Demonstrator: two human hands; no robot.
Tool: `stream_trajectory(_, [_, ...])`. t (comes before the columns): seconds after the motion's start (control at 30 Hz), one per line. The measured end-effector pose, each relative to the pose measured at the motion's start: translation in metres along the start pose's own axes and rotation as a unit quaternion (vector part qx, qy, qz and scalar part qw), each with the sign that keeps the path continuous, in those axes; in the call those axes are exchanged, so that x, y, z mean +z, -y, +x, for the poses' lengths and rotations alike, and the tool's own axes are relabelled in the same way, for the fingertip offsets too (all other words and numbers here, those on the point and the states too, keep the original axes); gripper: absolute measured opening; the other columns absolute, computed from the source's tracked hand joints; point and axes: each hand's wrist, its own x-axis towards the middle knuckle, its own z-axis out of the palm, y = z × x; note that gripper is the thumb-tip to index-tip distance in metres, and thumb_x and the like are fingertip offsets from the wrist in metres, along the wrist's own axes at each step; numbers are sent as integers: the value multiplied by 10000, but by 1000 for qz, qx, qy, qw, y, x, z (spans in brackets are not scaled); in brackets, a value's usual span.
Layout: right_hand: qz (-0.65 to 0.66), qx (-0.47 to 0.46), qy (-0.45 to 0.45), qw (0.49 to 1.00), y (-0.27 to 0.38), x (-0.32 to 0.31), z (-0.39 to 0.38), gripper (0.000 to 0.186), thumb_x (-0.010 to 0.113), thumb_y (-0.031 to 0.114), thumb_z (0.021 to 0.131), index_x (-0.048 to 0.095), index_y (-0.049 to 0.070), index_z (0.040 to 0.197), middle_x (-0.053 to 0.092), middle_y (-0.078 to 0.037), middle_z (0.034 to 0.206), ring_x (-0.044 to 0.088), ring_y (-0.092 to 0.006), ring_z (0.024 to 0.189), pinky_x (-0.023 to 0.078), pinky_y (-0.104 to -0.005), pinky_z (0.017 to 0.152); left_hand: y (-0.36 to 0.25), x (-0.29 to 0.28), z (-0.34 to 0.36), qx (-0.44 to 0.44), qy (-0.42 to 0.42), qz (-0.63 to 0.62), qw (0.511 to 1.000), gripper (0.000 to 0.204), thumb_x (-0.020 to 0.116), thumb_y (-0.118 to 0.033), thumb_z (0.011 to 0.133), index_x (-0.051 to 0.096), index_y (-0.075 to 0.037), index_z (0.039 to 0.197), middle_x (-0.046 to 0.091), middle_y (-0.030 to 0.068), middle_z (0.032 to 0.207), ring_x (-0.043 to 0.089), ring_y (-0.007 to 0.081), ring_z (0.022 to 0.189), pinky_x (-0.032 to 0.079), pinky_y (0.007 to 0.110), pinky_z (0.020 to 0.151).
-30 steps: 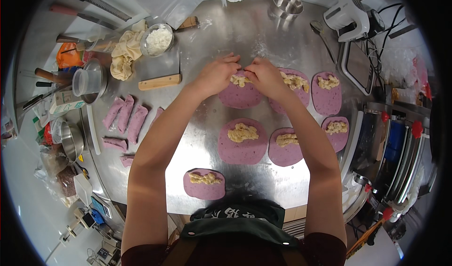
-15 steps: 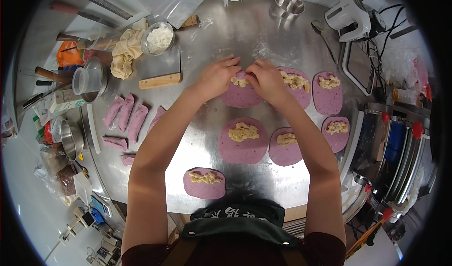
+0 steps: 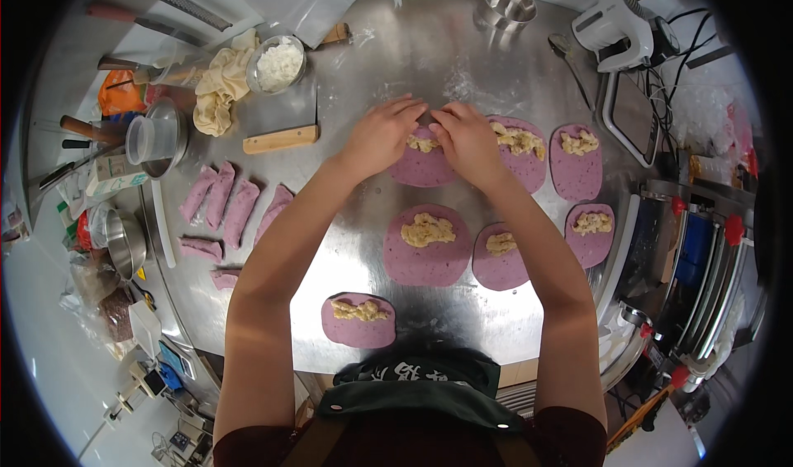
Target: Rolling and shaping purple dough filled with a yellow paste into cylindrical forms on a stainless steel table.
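- Leftmost, we list one clear plastic tub (image 3: 151,143), near the table's left edge, overlapping our view of a steel bowl (image 3: 178,140).
- Purple rolls (image 3: 239,212), closed lengths: we count six, the nearest partly hidden by the left forearm. We judge these the finished share.
- Pale cloth (image 3: 219,95), crumpled; beside it, a glass bowl (image 3: 252,73) of white powder.
- Wooden handle (image 3: 281,140) of a broad blade, lying flat.
- Lone dough round (image 3: 358,333), near the apron; flat, topped with yellowish filling (image 3: 359,310), unrolled.
- Left hand (image 3: 384,136), fingers reaching inward at the far edge of the working round (image 3: 423,171). That round lies flat across its near part, filling showing between the hands; we judge its closing barely begun.
- Right hand (image 3: 467,140), fingers bent inward at the same edge. Whether either hand grips the dough, we cannot tell; fingertips and edge are hidden.
- Remaining rounds (image 3: 425,269), one below the hands and four farther right, all filled and open. With the lone one, we count six untouched.
- Hand mixer (image 3: 615,25), white, at the far right corner.
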Motion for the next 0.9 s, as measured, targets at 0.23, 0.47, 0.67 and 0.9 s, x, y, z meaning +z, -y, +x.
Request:
stream_trajectory(0.23, [3, 21, 81, 996, 5, 2, 5, 181, 621, 193, 842, 689, 47, 926, 605, -96, 884, 575, -293, 859, 468, -403, 747, 19, -12, -2, -44, 52, -60, 996, 354, 561, 54, 770, 638, -28, 1106, 622, 147, 1127, 579, 338, 1032, 479, 395, 876])
stream_trajectory(0.47, [21, 32, 74, 997, 3, 11, 11, 168, 641, 197, 825, 691, 60, 910, 592, -90, 846, 573, -285, 846, 465, -402, 736, 19, -14, 1, -82, 97, -51, 991, 196, 565, -17, 814, 655, -37, 986, 602, 129, 938, 560, 334, 921, 459, 408, 816])
stream_trajectory(0.67, [28, 32, 64, 997, 6, 10, 9, 139, 657, 178, 812, 689, 64, 885, 581, -86, 827, 567, -282, 823, 461, -398, 725, 17, -15, 7, -94, 120, -31, 988, 150, 540, -36, 846, 648, -44, 951, 574, 127, 954, 528, 321, 974, 433, 405, 849])
stream_trajectory(0.9, [47, 26, 39, 998, 7, 10, 7, 144, 670, 218, 790, 692, 83, 837, 586, -70, 849, 568, -270, 851, 466, -403, 747, 19, -20, 7, -106, 150, -61, 981, 148, 535, -16, 839, 638, -32, 943, 580, 139, 962, 545, 337, 950, 444, 419, 827])
